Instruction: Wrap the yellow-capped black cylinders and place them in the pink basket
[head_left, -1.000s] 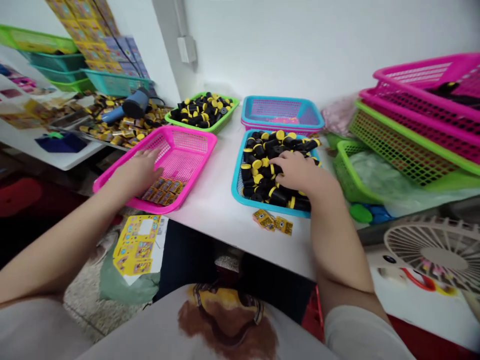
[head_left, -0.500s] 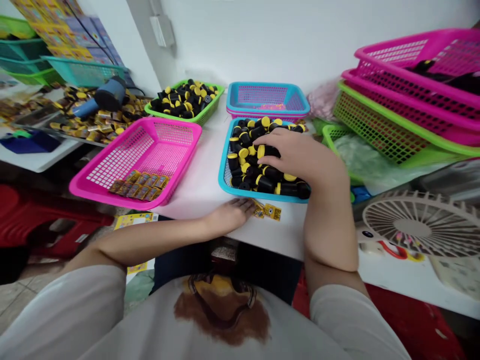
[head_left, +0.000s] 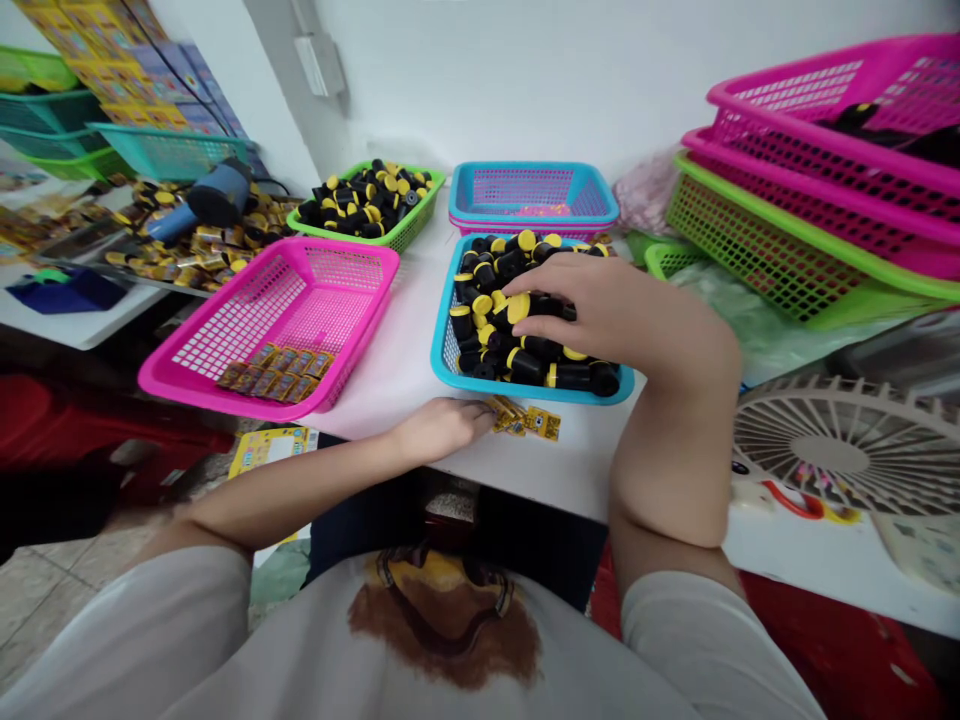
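My right hand [head_left: 600, 305] reaches over the blue basket [head_left: 450, 372] from the right. Its thumb and fingers close around a small black bottle with a yellow cap [head_left: 518, 308], lying among many alike. Low at the table's front edge, my left hand [head_left: 448, 428] has curled fingers whose tips touch a few small yellow printed pieces, perhaps labels or sachets [head_left: 510, 414]; what they pinch is hidden. One flat yellow piece [head_left: 543, 423] lies just right of these.
Left of the blue basket, a pink basket [head_left: 375, 300] holds rows of small printed packets [head_left: 279, 372]. Behind are a green basket [head_left: 409, 232] of black bottles and stacked blue and pink baskets [head_left: 532, 222]. Piled baskets [head_left: 810, 230] and a fan [head_left: 829, 450] stand at right.
My left hand's fingers have curled, and the hand has shifted slightly left. My right thumb and fingers have closed in around a bottle, its yellow cap now showing between them.
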